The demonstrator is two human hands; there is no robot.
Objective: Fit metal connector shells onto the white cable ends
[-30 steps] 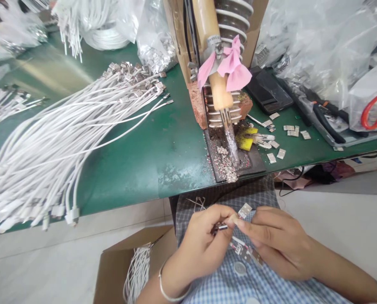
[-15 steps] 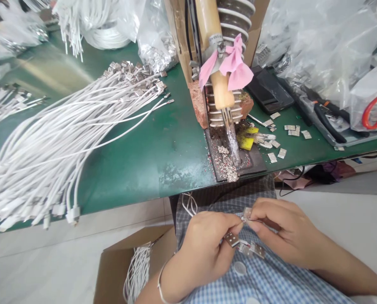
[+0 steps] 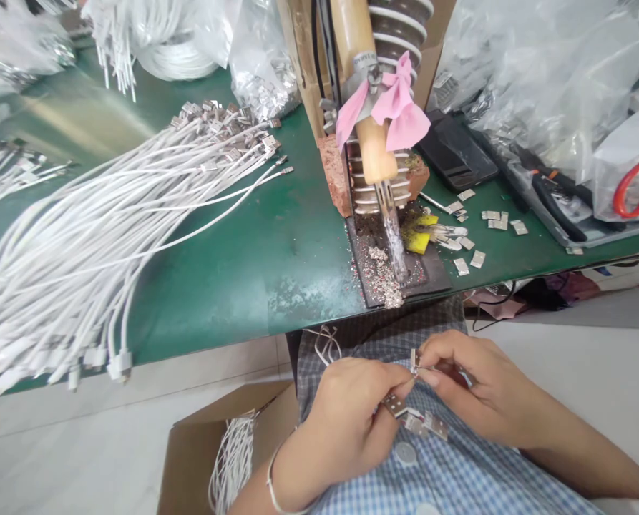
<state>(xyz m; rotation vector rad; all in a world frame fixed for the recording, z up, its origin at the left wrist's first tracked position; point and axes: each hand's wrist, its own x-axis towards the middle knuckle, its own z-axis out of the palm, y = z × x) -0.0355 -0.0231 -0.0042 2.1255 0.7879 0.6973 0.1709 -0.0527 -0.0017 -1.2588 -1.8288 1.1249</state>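
Low in the head view, over a blue checked apron, my left hand (image 3: 356, 411) is closed around several white USB cables. Their metal USB plugs (image 3: 434, 425) stick out below its fingers. At my left thumb and fingertip, one small USB plug (image 3: 414, 357) stands upright, seen edge-on. My right hand (image 3: 474, 383) pinches a thin metal tool, mostly hidden in its fingers, whose slim tip (image 3: 421, 368) meets the base of that plug. Whether the tool is a pair of tweezers I cannot make out.
On the green table (image 3: 217, 300) lies a big bundle of white cables (image 3: 120, 214). A soldering iron (image 3: 379, 154) with a pink bow points down over solder crumbs beside a yellow sponge (image 3: 420, 236). Loose plugs, a phone (image 3: 459, 150) and a tool tray (image 3: 587, 239) lie right. A carton (image 3: 190, 458) stands below.
The plug at my fingertips has turned from showing its broad face to edge-on. My right hand has shifted slightly up and left; my left hand stays nearly in place.
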